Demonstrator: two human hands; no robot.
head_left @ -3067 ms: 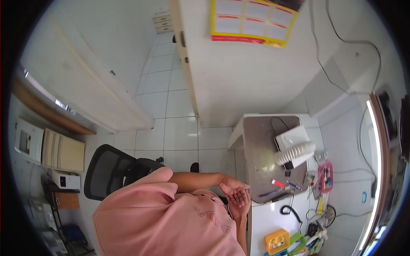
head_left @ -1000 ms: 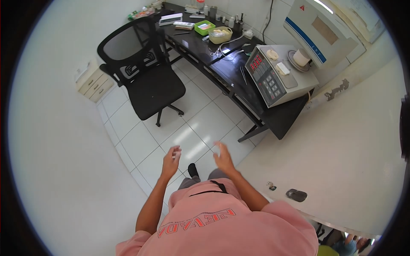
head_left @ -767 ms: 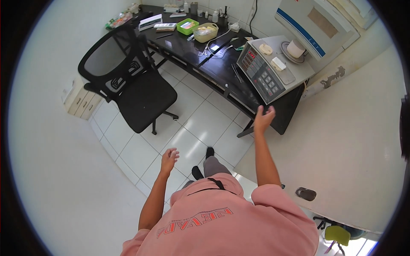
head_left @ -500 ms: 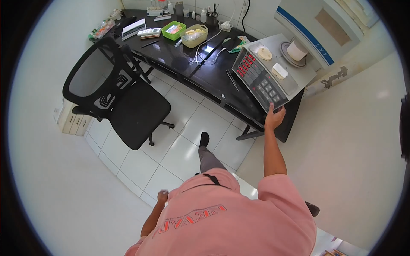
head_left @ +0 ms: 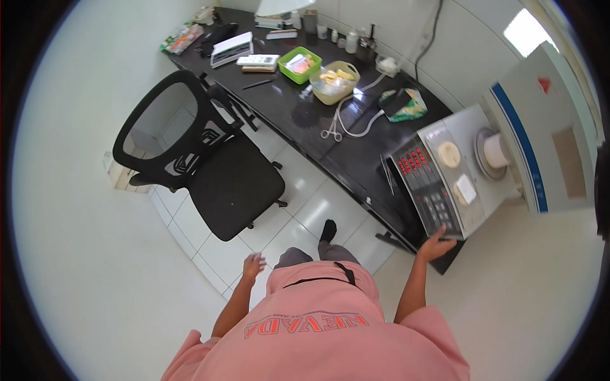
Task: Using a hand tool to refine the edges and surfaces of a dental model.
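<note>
My right hand (head_left: 436, 246) is at the lower front corner of a grey tabletop machine, probably a small lab furnace (head_left: 492, 222). One digit reaches up onto the lower edge of its dark keypad panel (head_left: 435, 203), where red digits are lit; the hand grips nothing. On the machine's top lie a round cream disc (head_left: 449, 154) and a white block on a pale pad (head_left: 466, 188). Behind them a white cylinder (head_left: 496, 151) stands on a round plate under the raised, tilted head (head_left: 553, 140). My left hand (head_left: 254, 263) hangs by my side, fingers loosely apart, holding nothing visible.
The black desk (head_left: 305, 127) carries tweezers (head_left: 387, 174), scissor-like forceps (head_left: 332, 130), a white cable, a green basket (head_left: 298, 65), a pale yellow basket (head_left: 334, 83) and several bottles. A black mesh chair (head_left: 235, 184) stands left on the tiled floor.
My view has shifted, so the desk and machine appear lower and further right. My right hand stays at the panel's lower corner. My left hand has come forward, its fingers loosened.
</note>
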